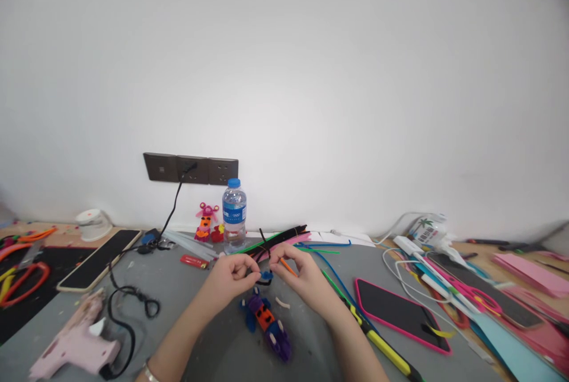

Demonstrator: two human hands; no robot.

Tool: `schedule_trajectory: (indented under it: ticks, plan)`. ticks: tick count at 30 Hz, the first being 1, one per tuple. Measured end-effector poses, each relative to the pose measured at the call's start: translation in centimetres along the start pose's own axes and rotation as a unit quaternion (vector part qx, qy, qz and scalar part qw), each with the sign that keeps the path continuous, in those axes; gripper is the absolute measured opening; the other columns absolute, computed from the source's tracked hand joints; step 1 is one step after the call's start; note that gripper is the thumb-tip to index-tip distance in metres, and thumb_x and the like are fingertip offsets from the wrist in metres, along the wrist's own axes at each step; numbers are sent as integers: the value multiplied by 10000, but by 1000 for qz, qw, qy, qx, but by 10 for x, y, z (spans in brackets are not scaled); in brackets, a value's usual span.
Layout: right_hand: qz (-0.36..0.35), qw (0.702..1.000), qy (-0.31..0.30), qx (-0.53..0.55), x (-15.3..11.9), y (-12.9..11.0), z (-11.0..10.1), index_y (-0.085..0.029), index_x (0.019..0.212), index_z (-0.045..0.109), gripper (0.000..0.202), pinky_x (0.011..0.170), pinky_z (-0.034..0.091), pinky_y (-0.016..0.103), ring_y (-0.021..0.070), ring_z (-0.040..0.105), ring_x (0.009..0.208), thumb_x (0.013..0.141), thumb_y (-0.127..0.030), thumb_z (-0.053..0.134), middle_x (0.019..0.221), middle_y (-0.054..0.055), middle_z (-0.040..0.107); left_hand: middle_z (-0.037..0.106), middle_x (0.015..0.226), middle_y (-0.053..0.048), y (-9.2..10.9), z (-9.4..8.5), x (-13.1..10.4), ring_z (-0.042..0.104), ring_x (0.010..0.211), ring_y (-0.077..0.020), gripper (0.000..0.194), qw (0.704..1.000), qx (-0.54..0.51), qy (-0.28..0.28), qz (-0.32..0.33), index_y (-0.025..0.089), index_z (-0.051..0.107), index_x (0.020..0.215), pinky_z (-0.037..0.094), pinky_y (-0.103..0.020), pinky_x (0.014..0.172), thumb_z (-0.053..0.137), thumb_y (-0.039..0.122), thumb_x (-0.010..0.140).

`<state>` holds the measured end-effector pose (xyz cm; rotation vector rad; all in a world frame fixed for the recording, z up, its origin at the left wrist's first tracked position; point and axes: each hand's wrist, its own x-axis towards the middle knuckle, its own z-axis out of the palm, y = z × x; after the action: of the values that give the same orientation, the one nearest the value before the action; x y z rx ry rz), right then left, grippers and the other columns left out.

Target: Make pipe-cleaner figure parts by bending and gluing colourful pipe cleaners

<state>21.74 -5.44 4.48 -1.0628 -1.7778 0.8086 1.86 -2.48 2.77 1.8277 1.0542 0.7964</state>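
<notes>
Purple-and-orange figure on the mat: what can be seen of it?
The figure looks fuzzy and soft: orange middle with dark marks, purple near end, blue parts and small pale pieces. It lies slanted on the gray mat, nearer the camera than the left hand and right hand, neither appearing to touch it.

1. Left of the purple figure, our left forearm bars the way; farther left of it, grey mat gives us passage as far as the looping black cord and pink glue gun.
2. Right of the figure, our right forearm blocks us, then the yellow-and-black tool and pink-edged phone.
3. Behind the figure, our left hand and right hand close off the middle, with the bottle farther back; any gap between fingertips is probably narrow, though blurred.
</notes>
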Motion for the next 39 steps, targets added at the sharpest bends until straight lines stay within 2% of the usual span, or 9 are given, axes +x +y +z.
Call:
schedule_trajectory:
  ticks: [18,29,39]
  plan:
    - [8,1000,-28,1,-2,3,3,-195,769,596,86,758,418,265,169,564,805,851,-183,617,813,6,596,164,479,130,5,2,-2,213,489,-97,156,1000,-4,-8,6,162,608,699,202,-225,517,580,308,750]
    - [19,998,-60,-14,-2,-2,1,-199,812,595,127,786,411,278,179,547,842,915,-259,551,850,12,584,172,489,126,5,2,-1,208,488,-96,164,1000,-4,-12,-1,160,610,708,182,-230,512,582,316,750]
    - [27,997,-67,-4,-3,-2,1,-197,821,608,135,813,430,293,196,580,874,918,-271,549,886,31,644,155,498,124,6,3,-2,219,491,-98,147,1000,-10,-12,7,162,615,700,211,-227,523,589,298,749]
